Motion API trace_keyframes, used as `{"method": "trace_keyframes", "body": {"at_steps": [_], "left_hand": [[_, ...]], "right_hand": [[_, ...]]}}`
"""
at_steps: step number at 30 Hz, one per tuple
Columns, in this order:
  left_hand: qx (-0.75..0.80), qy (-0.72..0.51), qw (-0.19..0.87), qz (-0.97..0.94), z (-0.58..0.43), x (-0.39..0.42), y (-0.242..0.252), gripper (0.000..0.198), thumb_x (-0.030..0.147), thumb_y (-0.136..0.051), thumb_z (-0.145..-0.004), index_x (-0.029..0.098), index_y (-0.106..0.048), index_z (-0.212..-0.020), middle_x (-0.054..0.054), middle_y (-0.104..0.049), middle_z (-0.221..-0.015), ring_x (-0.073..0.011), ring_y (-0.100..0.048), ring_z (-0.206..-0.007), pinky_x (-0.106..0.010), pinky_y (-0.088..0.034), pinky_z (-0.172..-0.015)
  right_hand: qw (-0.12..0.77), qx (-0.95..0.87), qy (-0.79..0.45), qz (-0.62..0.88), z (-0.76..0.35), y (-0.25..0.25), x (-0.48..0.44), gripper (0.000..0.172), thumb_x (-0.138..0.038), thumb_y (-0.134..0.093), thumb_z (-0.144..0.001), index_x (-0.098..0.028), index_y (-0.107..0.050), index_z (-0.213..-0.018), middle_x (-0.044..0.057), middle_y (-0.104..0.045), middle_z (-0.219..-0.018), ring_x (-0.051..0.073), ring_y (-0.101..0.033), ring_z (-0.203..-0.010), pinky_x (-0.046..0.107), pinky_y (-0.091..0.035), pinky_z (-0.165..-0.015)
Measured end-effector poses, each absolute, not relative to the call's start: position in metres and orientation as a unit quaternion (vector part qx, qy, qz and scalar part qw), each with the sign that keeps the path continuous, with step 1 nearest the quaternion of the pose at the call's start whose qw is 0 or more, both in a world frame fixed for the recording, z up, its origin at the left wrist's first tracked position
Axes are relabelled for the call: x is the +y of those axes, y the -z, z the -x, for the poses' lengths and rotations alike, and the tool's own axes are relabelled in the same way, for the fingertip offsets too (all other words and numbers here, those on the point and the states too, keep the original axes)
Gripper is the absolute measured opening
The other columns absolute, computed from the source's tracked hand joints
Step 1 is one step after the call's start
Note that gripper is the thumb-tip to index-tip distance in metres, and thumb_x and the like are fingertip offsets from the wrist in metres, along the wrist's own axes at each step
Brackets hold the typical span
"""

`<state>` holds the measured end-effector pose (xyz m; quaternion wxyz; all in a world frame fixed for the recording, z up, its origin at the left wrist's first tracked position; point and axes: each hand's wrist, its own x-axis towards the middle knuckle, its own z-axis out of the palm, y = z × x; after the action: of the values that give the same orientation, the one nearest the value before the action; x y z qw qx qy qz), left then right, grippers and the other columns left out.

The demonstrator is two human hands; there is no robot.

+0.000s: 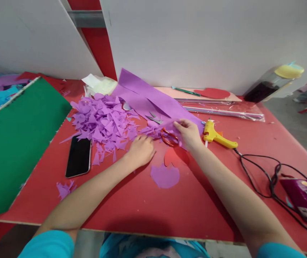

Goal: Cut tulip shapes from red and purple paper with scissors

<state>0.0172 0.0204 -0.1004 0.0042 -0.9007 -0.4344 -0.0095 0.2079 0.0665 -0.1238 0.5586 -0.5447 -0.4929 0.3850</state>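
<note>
My left hand [142, 149] rests on the red table by the scraps, its fingers curled; what lies under them, if anything, is hidden. My right hand [188, 132] pinches a thin purple piece [174, 125] above the scissors. The scissors [169, 138] have red handles and open blades, and lie between my hands among purple scraps. A large heap of purple scraps [102, 120] is to the left. Nearer me lie a purple cut-out [165, 176] with a jagged upper edge and a red cut-out [175, 157]. Behind my hands stretches a long purple sheet [148, 95].
A black phone [79, 156] and a green board [16, 150] are on the left. To the right are a yellow glue gun [218, 135] with a looped black cable [273, 179], a magenta box [305, 200] and a bottle of dark liquid [263, 89]. A white wall [209, 39] stands behind.
</note>
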Motion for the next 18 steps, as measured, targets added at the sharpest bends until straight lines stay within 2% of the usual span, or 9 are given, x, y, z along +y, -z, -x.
{"method": "trace_keyframes", "body": {"at_steps": [4,6,8,11,12,14,16,18], "left_hand": [[-0.502,0.032,0.085,0.860,-0.007,0.029,0.093,0.024,0.019,-0.048,-0.086,0.006,-0.068,-0.090,-0.020,-0.065,-0.101,-0.0335,-0.058,-0.102,-0.059,-0.035,-0.097],[-0.458,0.088,0.087,0.881,-0.009,0.029,0.094,0.024,0.014,-0.044,-0.086,0.008,-0.067,-0.089,-0.018,-0.064,-0.105,-0.0305,-0.056,-0.105,-0.055,-0.035,-0.099],[-0.386,0.139,0.025,0.911,-0.016,0.025,0.097,0.023,0.015,-0.044,-0.087,0.009,-0.066,-0.092,-0.015,-0.061,-0.110,-0.0277,-0.055,-0.108,-0.048,-0.040,-0.097],[-0.335,0.217,-0.102,0.911,-0.028,0.018,0.104,0.024,0.028,-0.057,-0.082,0.015,-0.064,-0.101,-0.017,-0.039,-0.136,-0.0337,-0.033,-0.131,-0.050,-0.036,-0.103],[-0.353,0.242,-0.152,0.891,-0.031,0.016,0.106,0.025,0.029,-0.061,-0.079,0.017,-0.063,-0.100,-0.016,-0.039,-0.135,-0.0321,-0.033,-0.130,-0.048,-0.038,-0.103],[-0.400,0.276,-0.234,0.842,-0.033,0.014,0.111,0.016,0.022,-0.058,-0.079,0.017,-0.061,-0.095,-0.013,-0.048,-0.120,-0.0246,-0.045,-0.121,-0.042,-0.042,-0.100],[-0.437,0.309,-0.272,0.800,-0.033,0.016,0.113,0.012,0.014,-0.054,-0.080,0.017,-0.059,-0.090,-0.010,-0.055,-0.106,-0.0194,-0.056,-0.104,-0.039,-0.047,-0.094],[-0.445,0.329,-0.297,0.778,-0.032,0.018,0.114,0.017,0.009,-0.052,-0.079,0.017,-0.058,-0.093,-0.007,-0.060,-0.099,-0.0172,-0.060,-0.094,-0.037,-0.050,-0.088]], "right_hand": [[0.595,-0.410,-0.460,0.516,-0.202,0.125,0.077,0.036,-0.040,-0.072,-0.057,-0.023,-0.043,-0.070,-0.008,-0.045,-0.054,0.010,-0.050,-0.049,0.024,-0.043,-0.051],[0.601,-0.387,-0.492,0.498,-0.200,0.124,0.075,0.040,-0.040,-0.074,-0.056,-0.023,-0.040,-0.070,-0.011,-0.039,-0.050,0.008,-0.043,-0.043,0.020,-0.036,-0.043],[0.604,-0.374,-0.516,0.478,-0.197,0.121,0.071,0.041,-0.039,-0.074,-0.058,-0.024,-0.038,-0.070,-0.012,-0.036,-0.049,0.007,-0.037,-0.040,0.018,-0.030,-0.039],[0.604,-0.370,-0.545,0.450,-0.189,0.118,0.060,0.041,-0.039,-0.073,-0.059,-0.024,-0.035,-0.069,-0.010,-0.038,-0.053,0.007,-0.037,-0.043,0.019,-0.031,-0.042],[0.604,-0.370,-0.551,0.441,-0.184,0.117,0.055,0.042,-0.040,-0.072,-0.059,-0.024,-0.034,-0.068,-0.010,-0.038,-0.055,0.008,-0.039,-0.046,0.019,-0.033,-0.044],[0.601,-0.373,-0.562,0.429,-0.172,0.118,0.047,0.042,-0.043,-0.070,-0.061,-0.023,-0.033,-0.067,-0.009,-0.039,-0.057,0.008,-0.040,-0.048,0.020,-0.035,-0.047],[0.599,-0.374,-0.568,0.422,-0.161,0.119,0.040,0.042,-0.044,-0.068,-0.063,-0.023,-0.032,-0.067,-0.009,-0.036,-0.057,0.008,-0.037,-0.048,0.021,-0.035,-0.047],[0.602,-0.373,-0.569,0.419,-0.155,0.120,0.036,0.040,-0.044,-0.066,-0.065,-0.023,-0.032,-0.067,-0.010,-0.036,-0.057,0.008,-0.035,-0.047,0.021,-0.036,-0.048]]}}
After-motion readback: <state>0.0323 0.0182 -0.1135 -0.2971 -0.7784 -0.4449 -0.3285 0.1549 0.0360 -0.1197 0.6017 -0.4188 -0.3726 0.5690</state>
